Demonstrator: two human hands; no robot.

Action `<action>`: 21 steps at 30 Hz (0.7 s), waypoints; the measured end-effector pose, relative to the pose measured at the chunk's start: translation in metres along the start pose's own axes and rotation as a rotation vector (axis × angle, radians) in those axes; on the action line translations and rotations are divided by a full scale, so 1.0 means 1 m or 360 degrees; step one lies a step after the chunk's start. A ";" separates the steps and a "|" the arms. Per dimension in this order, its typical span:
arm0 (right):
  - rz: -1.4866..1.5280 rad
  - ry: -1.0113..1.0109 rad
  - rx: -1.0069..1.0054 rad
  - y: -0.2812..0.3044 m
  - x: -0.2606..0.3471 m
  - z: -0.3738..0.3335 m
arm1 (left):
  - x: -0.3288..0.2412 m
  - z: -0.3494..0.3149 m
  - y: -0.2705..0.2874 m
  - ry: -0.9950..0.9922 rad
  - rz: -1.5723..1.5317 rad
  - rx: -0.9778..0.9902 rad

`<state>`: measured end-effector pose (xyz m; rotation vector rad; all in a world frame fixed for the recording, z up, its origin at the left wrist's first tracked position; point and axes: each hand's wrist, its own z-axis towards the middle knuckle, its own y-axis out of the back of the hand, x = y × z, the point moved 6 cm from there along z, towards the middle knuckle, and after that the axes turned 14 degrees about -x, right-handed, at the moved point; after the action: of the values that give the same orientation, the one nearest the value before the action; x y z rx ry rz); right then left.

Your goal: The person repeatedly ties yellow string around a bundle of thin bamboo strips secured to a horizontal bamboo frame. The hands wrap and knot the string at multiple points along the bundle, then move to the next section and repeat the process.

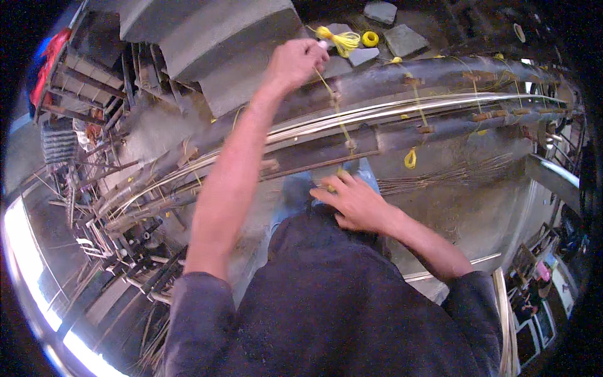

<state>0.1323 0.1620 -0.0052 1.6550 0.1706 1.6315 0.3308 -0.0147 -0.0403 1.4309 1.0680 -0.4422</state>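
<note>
My left hand (pixel 298 65) reaches over the far dark pole (pixel 377 76), its fingers closed on a yellow cord (pixel 342 127). A small white bit shows by its fingertips, too small to name. From that hand the cord runs across both poles and the pale split strips (pixel 314 130) lying between them. My right hand (pixel 355 200) is near my lap, this side of the near pole (pixel 414 136). Its fingers are curled, with a bit of yellow cord between them. Just beyond the left hand lies a tied yellow cord bundle (pixel 342 41).
A yellow ring-shaped roll (pixel 370 39) rests among flat stone slabs (pixel 405 41). Concrete steps (pixel 232 44) rise at the far left. More yellow ties cross the poles on the right, one with a hanging loop (pixel 411 158). Thin sticks (pixel 452 174) lie on the floor.
</note>
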 end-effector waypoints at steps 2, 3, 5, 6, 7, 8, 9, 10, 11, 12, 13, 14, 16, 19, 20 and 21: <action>0.0914 -0.0483 0.0002 -0.007 0.024 -0.012 | 0.013 -0.004 0.065 -0.0327 0.0282 -0.0248; 0.1744 -0.1054 0.0122 -0.034 0.034 -0.019 | 0.020 -0.013 0.096 -0.0490 0.0416 -0.0349; 0.2168 -0.1590 -0.0182 -0.091 0.037 0.014 | 0.044 -0.028 0.146 -0.0392 0.0427 -0.0402; 0.1984 -0.1820 -0.0308 -0.144 0.013 0.029 | 0.052 -0.040 0.162 -0.0336 0.0401 -0.0434; 0.1786 -0.2038 -0.0412 -0.173 -0.003 0.035 | 0.054 -0.058 0.171 -0.0318 0.0356 -0.0429; 0.1461 -0.1693 -0.0515 -0.169 0.002 0.044 | 0.055 -0.083 0.175 -0.0292 0.0312 -0.0414; 0.1137 -0.1348 -0.0608 -0.161 0.012 0.050 | 0.056 -0.105 0.176 -0.0277 0.0266 -0.0386; 0.0803 -0.1005 -0.0699 -0.148 0.019 0.054 | 0.062 -0.122 0.169 -0.0300 0.0317 -0.0297; 0.0432 -0.0848 -0.0697 -0.107 0.041 0.064 | 0.075 -0.147 0.165 -0.0259 0.0392 -0.0251; 0.0082 -0.0679 -0.0672 -0.044 0.078 0.088 | 0.094 -0.167 0.152 -0.0287 0.0372 -0.0226; -0.0288 -0.0602 -0.0387 0.007 0.116 0.127 | 0.110 -0.182 0.135 -0.0355 0.0358 -0.0182; -0.0625 -0.0347 -0.0314 0.028 0.143 0.161 | 0.105 -0.191 0.127 -0.0480 0.0485 -0.0255; -0.0686 0.0322 0.0042 -0.002 0.157 0.222 | 0.103 -0.194 0.117 -0.0584 0.0441 -0.0487; -0.0532 0.0192 -0.0030 -0.028 0.118 0.279 | 0.107 -0.191 0.120 -0.0454 0.0145 -0.0538; -0.0648 -0.0138 -0.0004 -0.031 0.086 0.288 | 0.104 -0.195 0.123 -0.0618 0.0269 -0.0739; -0.0768 -0.0460 -0.0021 -0.028 0.039 0.303 | 0.101 -0.187 0.123 -0.0613 0.0296 -0.0701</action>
<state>0.4204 0.0744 0.0505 1.6602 0.3780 1.0228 0.4195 0.2127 -0.0141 0.9900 0.6612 -0.3069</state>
